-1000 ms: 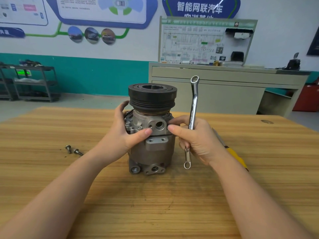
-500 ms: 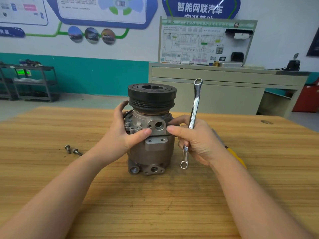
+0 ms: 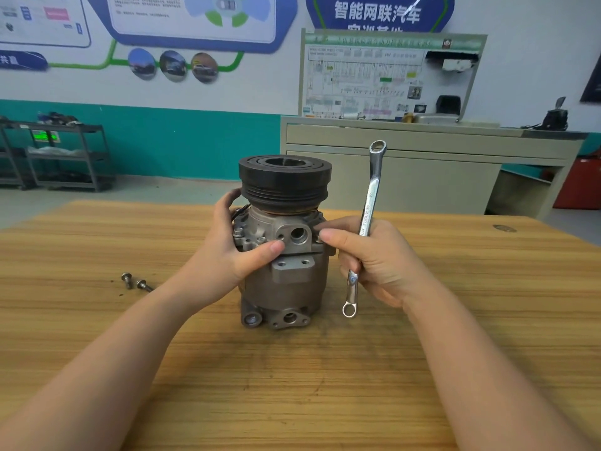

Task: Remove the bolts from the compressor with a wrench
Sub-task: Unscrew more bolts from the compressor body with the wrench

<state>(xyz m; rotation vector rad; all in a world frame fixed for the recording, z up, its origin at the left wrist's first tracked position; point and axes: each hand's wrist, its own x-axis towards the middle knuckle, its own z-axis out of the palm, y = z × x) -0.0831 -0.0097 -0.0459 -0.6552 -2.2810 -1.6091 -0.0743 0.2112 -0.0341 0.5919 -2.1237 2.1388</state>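
Behind right hand [image 3: 387,265], perhaps a bolt.

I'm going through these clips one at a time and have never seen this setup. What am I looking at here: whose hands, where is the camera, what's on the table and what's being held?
No machine here: a person works bare-handed, filmed by one wide-angle camera on their head, looking forward and down. On the wooden table a compressor stands upright, its black pulley on top. The left hand grips its side, thumb across the front. The right hand holds a ring wrench nearly upright, off the bolts, while its fingertips reach to the compressor's right side. Two loose bolts lie on the table to the left.
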